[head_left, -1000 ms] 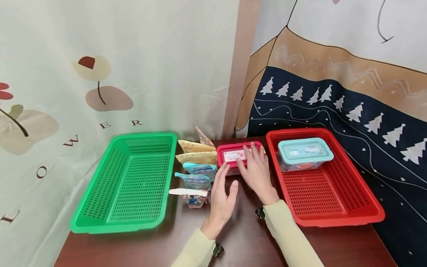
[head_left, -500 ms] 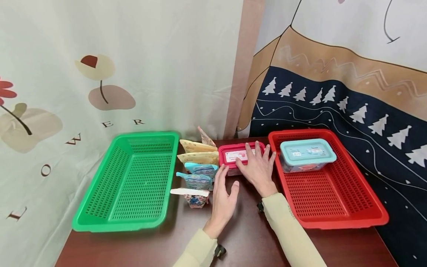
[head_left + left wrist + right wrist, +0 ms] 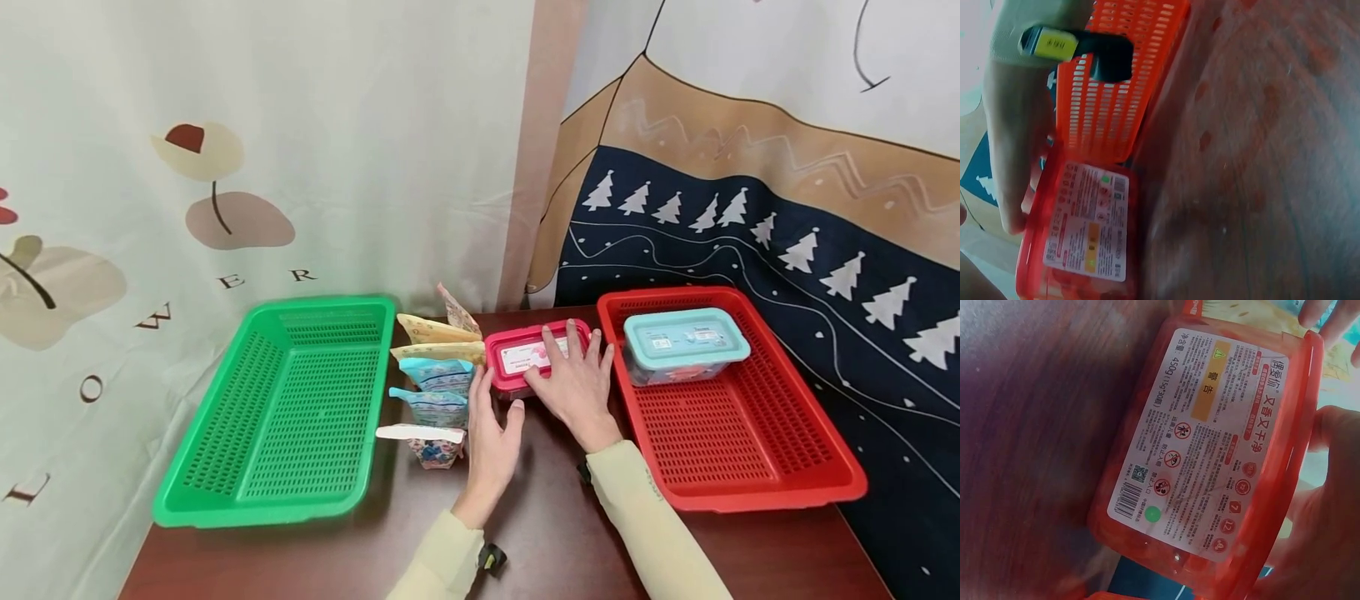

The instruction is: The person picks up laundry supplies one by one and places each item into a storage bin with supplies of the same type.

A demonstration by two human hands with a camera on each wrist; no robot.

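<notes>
My right hand [image 3: 577, 387] rests on the red lid of a clear plastic box [image 3: 517, 360], its fingers spread over the top and the thumb near the front edge. The right wrist view shows the box's printed white label [image 3: 1191, 444], marked 450g. My left hand [image 3: 495, 446] lies beside the box's left end with straight fingers, the tips between the box and the blue pouches [image 3: 431, 408]. Behind these stand yellow pouches [image 3: 437, 354], with a pink-edged packet [image 3: 456, 310] at the back. A floral pouch with a white top [image 3: 437, 450] is frontmost in the row.
To the left lies a green perforated basket [image 3: 307, 417]. On the right, a red perforated basket [image 3: 712, 446] holds a clear box with a light blue lid [image 3: 686, 337]. A printed curtain [image 3: 375, 167] hangs close behind the brown table [image 3: 330, 558].
My left hand has moved slightly left, and a blue pouch beside it has shifted left too. The right hand's fingers have spread wider on the lid. The box has turned slightly.
</notes>
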